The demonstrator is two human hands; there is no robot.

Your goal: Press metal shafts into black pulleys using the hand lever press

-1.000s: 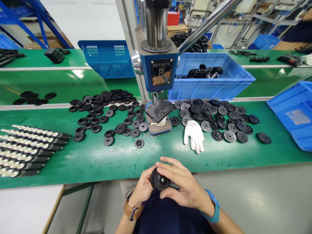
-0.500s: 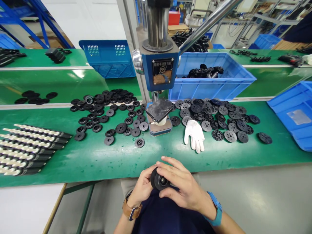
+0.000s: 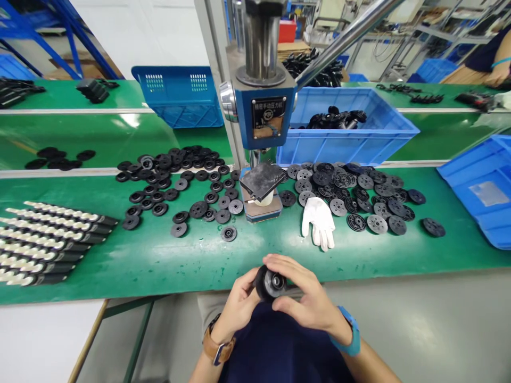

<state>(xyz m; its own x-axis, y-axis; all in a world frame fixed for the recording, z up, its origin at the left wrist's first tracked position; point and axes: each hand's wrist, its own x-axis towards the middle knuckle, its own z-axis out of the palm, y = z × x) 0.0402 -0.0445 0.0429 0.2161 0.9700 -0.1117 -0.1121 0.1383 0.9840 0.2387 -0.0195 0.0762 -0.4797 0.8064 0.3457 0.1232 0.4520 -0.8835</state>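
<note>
The small black round plastic wheel [image 3: 270,283] is held in both hands just off the near edge of the green-topped workbench [image 3: 191,260], close to the chest. The left hand [image 3: 239,298] grips its left rim, with its fingertips hidden behind the wheel. The right hand [image 3: 309,303] curls over the top and right side, covering much of it. The 1 blue hand press [image 3: 261,117] is cut off at the top. The white-and-black handles [image 3: 48,239] run off the left edge. The black plastic discs [image 3: 179,183] lie in 2 spreads either side of the press, too many and too overlapped to count. 1 white fabric glove [image 3: 319,226] lies flat on the bench. 3 blue plastic crates [image 3: 343,135] stand behind, and 1 of them is cropped at the right.
</note>
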